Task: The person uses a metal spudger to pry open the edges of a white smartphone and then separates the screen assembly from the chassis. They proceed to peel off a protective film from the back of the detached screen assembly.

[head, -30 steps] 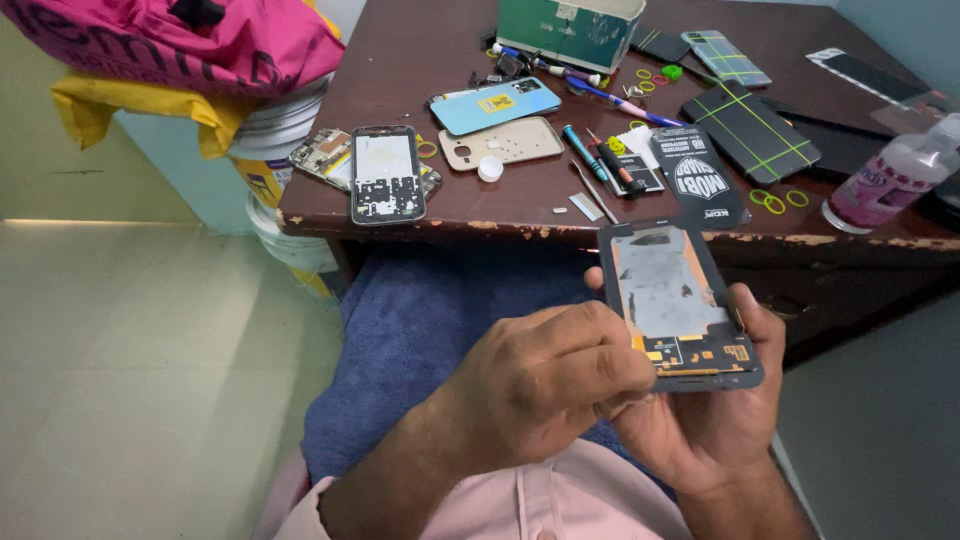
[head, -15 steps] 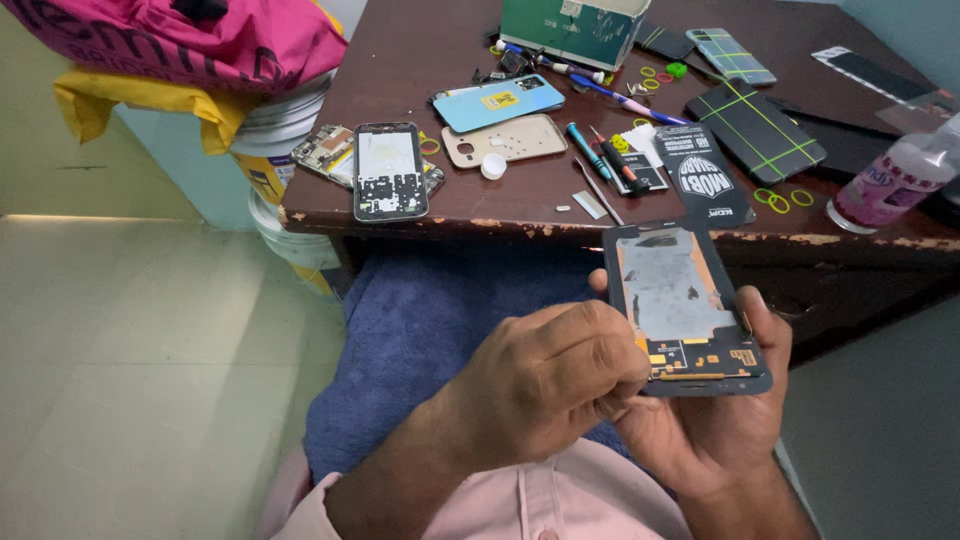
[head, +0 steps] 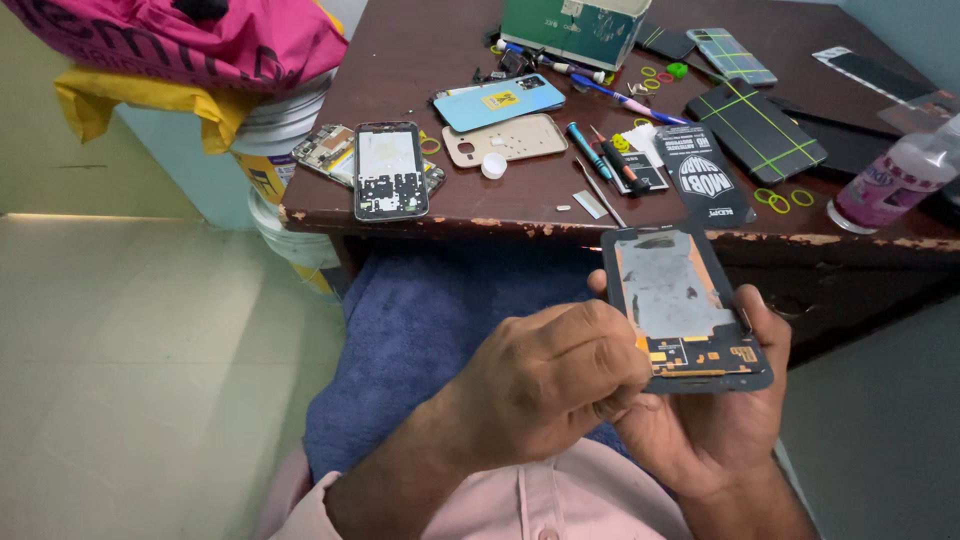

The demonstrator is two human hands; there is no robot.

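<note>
Opened dark phone w/ back cover off, grey plate and gold circuitry showing (head: 685,310), held tilted above lap, just below table edge. Cradled from beneath by right hand (head: 715,430), fingers wrapped round its right side. Left hand (head: 545,385) curled closed, fingertips pinched at phone's lower left edge; cannot tell if tool held. Blue towel (head: 440,330) over lap beneath. Worn dark-brown wooden table (head: 400,70) beyond, w/ another gutted phone (head: 390,170), light-blue back cover (head: 498,102), beige back cover (head: 508,138), pink-labelled clear bottle (head: 895,180).
</note>
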